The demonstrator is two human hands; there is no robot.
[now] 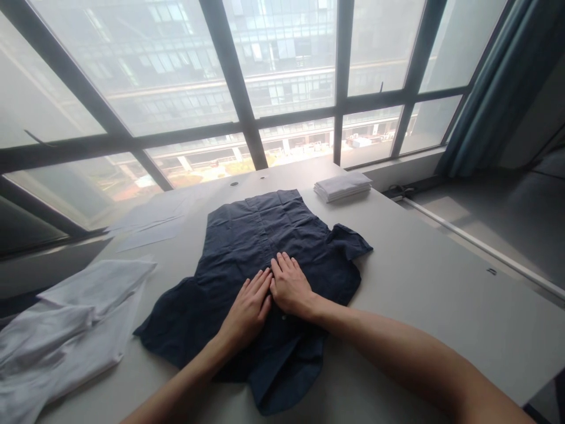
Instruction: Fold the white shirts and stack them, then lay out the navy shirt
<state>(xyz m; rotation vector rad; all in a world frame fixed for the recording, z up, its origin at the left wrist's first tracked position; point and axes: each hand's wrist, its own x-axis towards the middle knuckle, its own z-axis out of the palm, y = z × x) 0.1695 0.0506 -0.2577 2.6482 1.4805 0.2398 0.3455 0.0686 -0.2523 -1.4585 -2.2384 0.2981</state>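
Note:
A dark navy short-sleeved shirt (247, 235) lies spread on the white table, its far part fairly flat with crease lines. Near its middle, my left hand (249, 306) rests on the cloth with fingers stretched forward. My right hand (291, 282) lies just beside it, palm down, and the fingertips of both hands almost meet at the shirt's centre line. A small pale button shows just below my right hand. The sleeves reach out to the left and right, and the nearest part of the cloth is loosely folded. What lies beneath my palms is hidden.
A folded stack of white cloth (343, 187) sits at the table's far right corner. Crumpled white cloth (79, 324) covers the left side, with white sheets (150, 221) behind it. Windows (286, 59) stand beyond the white table (419, 282); a blue curtain (481, 100) hangs right.

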